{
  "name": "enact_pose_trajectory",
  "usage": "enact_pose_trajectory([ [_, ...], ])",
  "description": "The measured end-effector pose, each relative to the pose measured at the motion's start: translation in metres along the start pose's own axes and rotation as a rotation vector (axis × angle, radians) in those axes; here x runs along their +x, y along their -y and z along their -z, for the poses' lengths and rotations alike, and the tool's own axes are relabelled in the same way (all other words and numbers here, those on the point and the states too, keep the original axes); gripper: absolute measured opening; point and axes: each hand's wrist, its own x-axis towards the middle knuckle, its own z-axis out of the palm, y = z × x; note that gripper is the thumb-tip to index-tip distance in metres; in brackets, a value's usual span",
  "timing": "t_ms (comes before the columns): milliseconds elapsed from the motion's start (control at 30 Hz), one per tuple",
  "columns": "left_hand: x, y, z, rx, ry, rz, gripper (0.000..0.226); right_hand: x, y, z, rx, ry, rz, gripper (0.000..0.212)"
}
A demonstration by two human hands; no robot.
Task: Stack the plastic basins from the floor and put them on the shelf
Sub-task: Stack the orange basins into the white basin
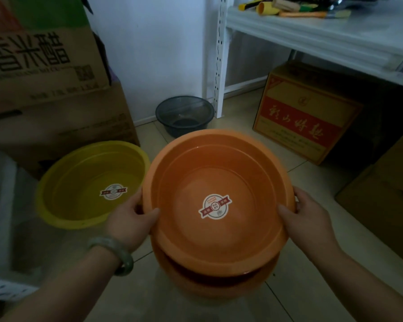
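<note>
here, an orange basin held over its twin

both hands grip one orange basin (219, 182) by its rim. the left hand (129, 219) closes on the left edge, thumb hooked over the lip and fingers tucked under; the right hand (305, 212) clamps the right edge the same way. the basin tilts a little toward the camera, and a round sticker (215, 206) sits on its floor.

directly below it a second orange basin (216, 282) shows its near rim; whether the two touch cannot be told.

on the tiled floor (300, 287) to the left rests a yellow basin (91, 184), upright, just beside the held one. farther back, near the white shelf post (220, 56), stands a dark grey basin (184, 115).

the white shelf (312, 36) at upper right carries brushes and tools. cardboard boxes (44, 73) are stacked on the left.
</note>
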Motion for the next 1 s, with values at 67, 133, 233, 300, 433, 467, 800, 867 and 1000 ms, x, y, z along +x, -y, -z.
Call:
enact_pose_trajectory([
  [67,-0.001,0.004,-0.001,0.024,-0.022,-0.02,0.058,-0.003,-0.005,-0.003,-0.016,-0.007,0.025,0.049],
  [133,-0.003,0.007,-0.002,0.053,-0.044,-0.042,0.053,-0.006,-0.01,-0.005,-0.027,-0.016,0.047,0.046],
  [233,-0.005,0.016,-0.003,0.064,-0.039,-0.055,0.05,-0.007,-0.018,-0.008,-0.029,-0.031,0.071,0.037],
  [300,-0.004,0.023,-0.005,0.074,-0.017,-0.055,0.048,-0.007,-0.022,-0.011,-0.042,-0.028,0.083,0.031],
  [433,0.002,0.039,-0.012,0.102,0.041,-0.015,0.052,-0.006,-0.033,-0.019,-0.055,0.02,0.066,0.025],
  [467,0.003,0.042,-0.014,0.102,0.053,0.001,0.053,-0.005,-0.036,-0.022,-0.066,0.03,0.07,0.022],
  [800,0.018,0.072,-0.031,0.013,0.174,0.1,0.073,-0.002,-0.054,-0.041,-0.055,0.172,-0.054,0.038],
  [867,0.023,0.077,-0.032,-0.067,0.198,0.159,0.076,-0.001,-0.055,-0.048,-0.075,0.165,-0.053,0.047],
  [1000,0.027,0.079,-0.034,-0.19,0.244,0.221,0.071,0.0,-0.059,-0.053,-0.104,0.138,-0.059,0.047],
])
